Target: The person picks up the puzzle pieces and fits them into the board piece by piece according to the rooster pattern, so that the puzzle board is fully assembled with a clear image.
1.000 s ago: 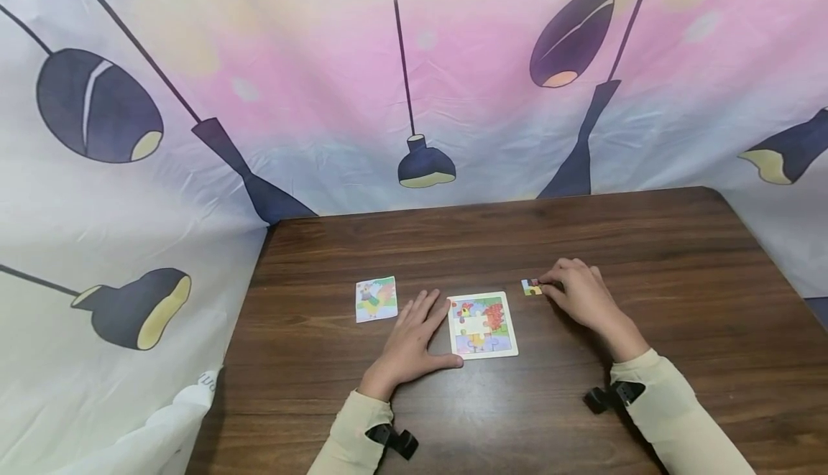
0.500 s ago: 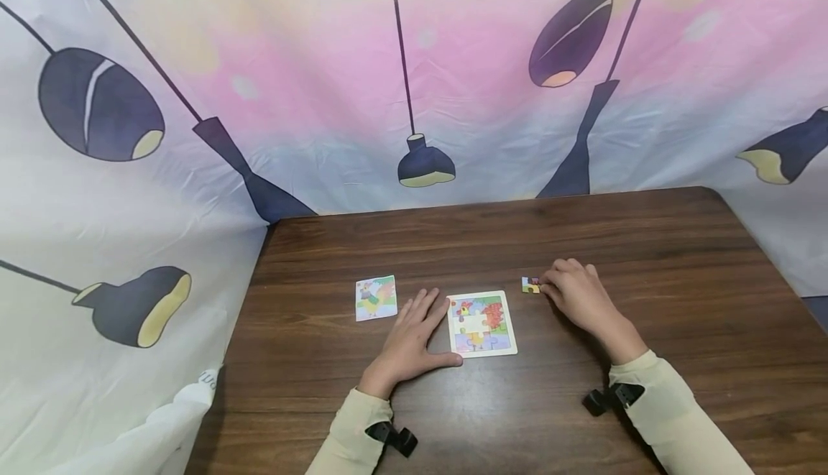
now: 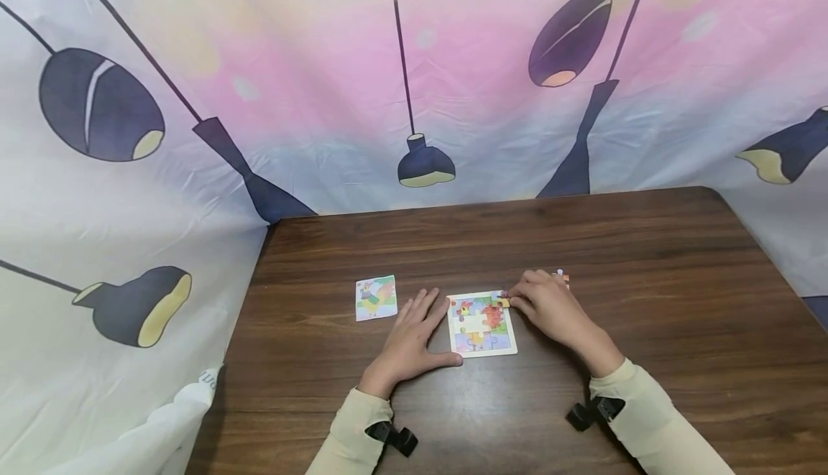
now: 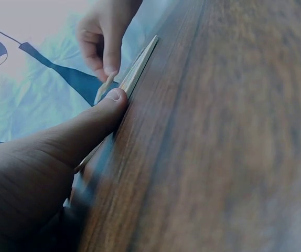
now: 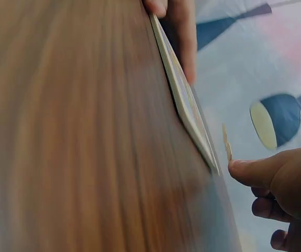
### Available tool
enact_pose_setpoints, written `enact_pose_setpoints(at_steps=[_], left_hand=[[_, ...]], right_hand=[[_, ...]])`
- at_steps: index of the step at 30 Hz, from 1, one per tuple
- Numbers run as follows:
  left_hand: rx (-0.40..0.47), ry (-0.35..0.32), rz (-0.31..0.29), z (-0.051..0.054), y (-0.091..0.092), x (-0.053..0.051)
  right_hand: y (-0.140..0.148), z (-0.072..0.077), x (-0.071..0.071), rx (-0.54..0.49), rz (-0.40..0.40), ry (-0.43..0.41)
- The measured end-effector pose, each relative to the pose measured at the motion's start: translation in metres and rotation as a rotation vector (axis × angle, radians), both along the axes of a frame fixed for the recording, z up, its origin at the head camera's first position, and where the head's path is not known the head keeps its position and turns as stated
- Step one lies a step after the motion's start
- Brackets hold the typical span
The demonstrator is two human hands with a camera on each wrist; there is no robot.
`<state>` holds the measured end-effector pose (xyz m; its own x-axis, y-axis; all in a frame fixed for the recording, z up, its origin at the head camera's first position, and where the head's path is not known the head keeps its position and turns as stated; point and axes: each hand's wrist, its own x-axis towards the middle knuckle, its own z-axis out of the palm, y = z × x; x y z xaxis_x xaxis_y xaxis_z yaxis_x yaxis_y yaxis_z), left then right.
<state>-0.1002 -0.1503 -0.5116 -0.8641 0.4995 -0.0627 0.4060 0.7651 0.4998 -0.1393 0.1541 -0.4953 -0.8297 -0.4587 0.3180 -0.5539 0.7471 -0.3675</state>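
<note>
A square jigsaw tray [image 3: 489, 354] with a pale rim lies on the table; its colourful bird picture has a bare pale gap left of the middle. My left hand [image 3: 409, 348] lies along its left side, fingers spread and nearly straight, the thumb at the near left corner. In the left wrist view that thumb [image 4: 100, 116] touches the tray's edge. My right hand [image 3: 555, 310] pinches a small jigsaw piece [image 3: 504, 300] just over the tray's far right corner. The right wrist view shows this thin piece [image 5: 227, 144] edge-on at the fingertips, apart from the tray.
Left of my left hand lies a square picture card [image 3: 375, 299] with a similar bird. Another jigsaw piece [image 3: 564, 277] shows partly behind my right hand. Beyond the brown wooden table [image 3: 414, 245] hangs a printed cloth [image 3: 323, 101] with lamp shapes.
My right hand has moved left, carrying the pinched jigsaw piece from the bare table to above the tray's corner. Another piece has come into sight behind it. My left hand stays put.
</note>
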Motion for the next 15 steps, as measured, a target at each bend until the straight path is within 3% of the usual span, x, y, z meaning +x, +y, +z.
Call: enact_pose_setpoints(at_steps=[10,15], left_hand=[[0.008,0.0,-0.001,-0.001,-0.002,0.001],[0.008,0.004,-0.007,0.0,-0.001,0.001]], right_hand=[[-0.048,0.0,0.012,0.022,0.166,-0.028],[-0.057,-0.001,0.016,0.044,0.183,-0.019]])
